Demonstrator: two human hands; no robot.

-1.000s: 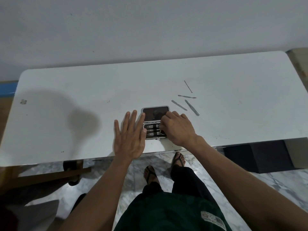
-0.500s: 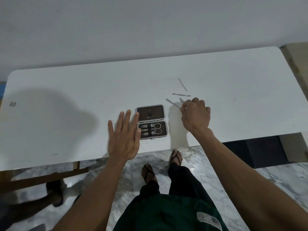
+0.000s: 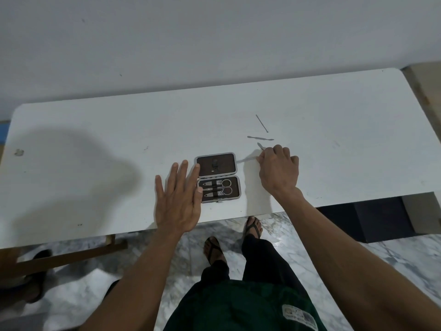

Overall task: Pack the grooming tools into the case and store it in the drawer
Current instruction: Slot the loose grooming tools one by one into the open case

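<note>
White rectangular tabletop [image 3: 95, 144] against plain grey wall, marble floor below. Right hand [image 3: 278, 172] curled, pinching a thin flat metal grooming tool [image 3: 247, 159] whose tip points away from the grip toward the open brown grey-edged grooming case [image 3: 217, 177]. Beyond the knuckles: short metal tool [image 3: 260, 146] touching the hand, slim double-ended metal tool [image 3: 260, 138], thin metal pick [image 3: 261, 123] farthest. Left hand [image 3: 177, 199] flat, fingers straight, fingertips against case's left edge. Case holds scissors and clippers. Clothing label unreadable.
</note>
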